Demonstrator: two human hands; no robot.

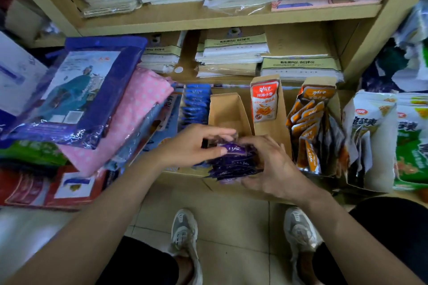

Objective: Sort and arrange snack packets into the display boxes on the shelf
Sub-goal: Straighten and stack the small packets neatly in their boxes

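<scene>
Left hand (196,146): my thumb and fingers pinch the topmost purple snack packet (232,149). Right hand (273,164): my fingers curl round the right side of the stack of purple packets (234,168). The stack lies between my two hands, at the front of a brown cardboard display box (225,109) on the shelf. To its left stands a row of blue packets (196,106). To its right is a box showing one red packet (264,102), then orange packets (306,127).
</scene>
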